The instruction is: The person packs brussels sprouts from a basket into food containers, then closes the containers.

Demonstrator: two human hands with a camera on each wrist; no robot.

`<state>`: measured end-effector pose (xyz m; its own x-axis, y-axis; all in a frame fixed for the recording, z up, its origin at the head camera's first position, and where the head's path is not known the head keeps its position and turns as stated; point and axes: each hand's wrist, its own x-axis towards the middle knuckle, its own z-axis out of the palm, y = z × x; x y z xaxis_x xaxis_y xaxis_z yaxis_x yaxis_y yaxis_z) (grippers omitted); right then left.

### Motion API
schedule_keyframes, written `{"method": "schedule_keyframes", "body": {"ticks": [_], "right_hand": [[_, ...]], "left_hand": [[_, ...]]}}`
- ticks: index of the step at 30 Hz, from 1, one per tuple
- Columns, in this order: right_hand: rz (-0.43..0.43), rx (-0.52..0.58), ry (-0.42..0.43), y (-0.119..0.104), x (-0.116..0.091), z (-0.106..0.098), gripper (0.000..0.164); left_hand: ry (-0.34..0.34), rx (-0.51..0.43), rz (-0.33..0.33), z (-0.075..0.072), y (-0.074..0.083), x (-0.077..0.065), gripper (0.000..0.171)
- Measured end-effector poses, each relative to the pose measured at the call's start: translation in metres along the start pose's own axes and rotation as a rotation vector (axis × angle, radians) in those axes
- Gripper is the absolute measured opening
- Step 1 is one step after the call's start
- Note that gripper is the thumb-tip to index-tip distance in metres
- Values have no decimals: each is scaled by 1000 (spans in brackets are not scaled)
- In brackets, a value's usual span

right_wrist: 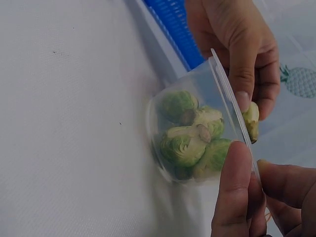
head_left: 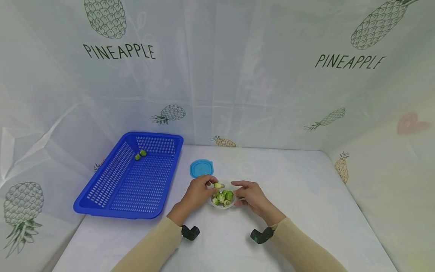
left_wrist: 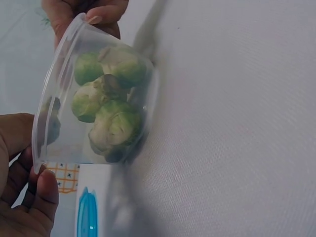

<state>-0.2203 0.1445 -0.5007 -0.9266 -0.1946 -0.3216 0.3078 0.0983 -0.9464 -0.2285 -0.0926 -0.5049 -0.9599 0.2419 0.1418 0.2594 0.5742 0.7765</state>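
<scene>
A small clear plastic tub (head_left: 215,206) stands on the white tabletop with several green Brussels sprouts (right_wrist: 182,148) inside. Above its rim my left hand (head_left: 198,190) pinches one pale, yellowish-green sprout (right_wrist: 253,120) between thumb and fingers. At the tub's right side, my right hand (head_left: 254,195) holds the rim, the thumb (right_wrist: 236,173) against the outer wall and the forefinger stretched out along the top. Just behind the tub lies a blue lid (head_left: 201,168), flat on the table.
To the left is a large blue slotted basket (head_left: 136,213), with two sprouts (head_left: 140,155) near its far left corner. A white pineapple-print cloth (head_left: 238,83) hangs behind and along both sides of the table.
</scene>
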Motion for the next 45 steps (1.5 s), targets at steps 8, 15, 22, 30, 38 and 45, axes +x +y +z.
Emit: {"method": "schedule_keyframes", "body": {"ticks": [8,15,22,30,38,45], "right_hand": [[-5,-11,-3,-3,0,-1,51],[0,-2,0,-5,-1,0,50],[-4,-10,-1,-3,0,-1,51],[0,-15,10,0,0,0,51],[1,-5,4,1,-1,0,54],[-8,-9,2,-1,-2,0,53]], "left_hand": [[-14,-9,5,2,-5,2,23],[-14,-37,19,2,-9,3,25],[-17,-49,27,1,-10,2,24],[-9,-96,20,4,-13,1,24],[-2,-197,4,5,-17,0,25],[69,-198,9,0,-15,0,24]]}}
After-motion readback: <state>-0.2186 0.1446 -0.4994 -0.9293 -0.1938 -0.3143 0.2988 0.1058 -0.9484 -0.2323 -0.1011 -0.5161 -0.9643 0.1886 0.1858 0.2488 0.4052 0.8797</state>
